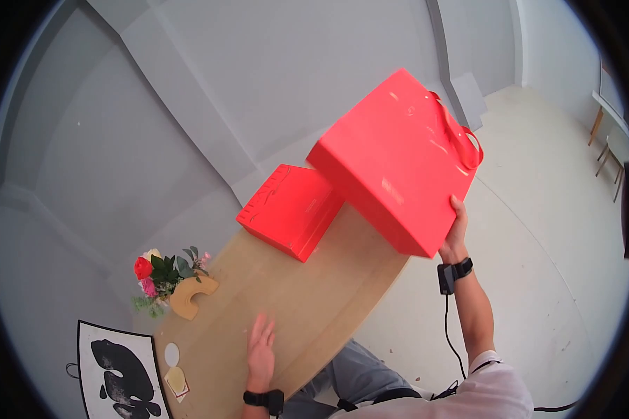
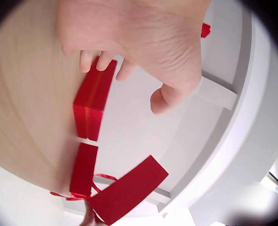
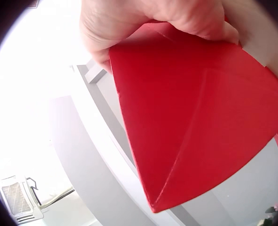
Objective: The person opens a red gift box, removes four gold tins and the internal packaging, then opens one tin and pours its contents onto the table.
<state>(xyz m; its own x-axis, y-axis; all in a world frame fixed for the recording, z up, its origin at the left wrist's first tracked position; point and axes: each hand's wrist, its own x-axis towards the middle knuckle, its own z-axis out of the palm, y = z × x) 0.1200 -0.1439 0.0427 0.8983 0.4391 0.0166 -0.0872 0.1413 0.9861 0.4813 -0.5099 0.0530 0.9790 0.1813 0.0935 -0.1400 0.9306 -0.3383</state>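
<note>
My right hand [image 1: 456, 227] grips a large red gift bag [image 1: 391, 160] by its near lower corner, thumb laid on the broad face. The bag is tilted above the far end of the table, with ribbon handles [image 1: 461, 136] on its right side. In the right wrist view, a creased red panel [image 3: 190, 127] of it fills the middle, right under the fingers. A smaller red box [image 1: 290, 209] rests on the table, partly overlapped by the bag. Over the table's near side, my left hand [image 1: 261, 349] is held with fingers extended, touching nothing.
The wooden table [image 1: 279, 293] carries an arched tan vase [image 1: 192, 295] with flowers [image 1: 162, 276], a white disc [image 1: 172, 355] and a framed black-and-white picture [image 1: 122, 373]. Grey walls stand behind. A cable [image 1: 449, 335] hangs from the right wrist.
</note>
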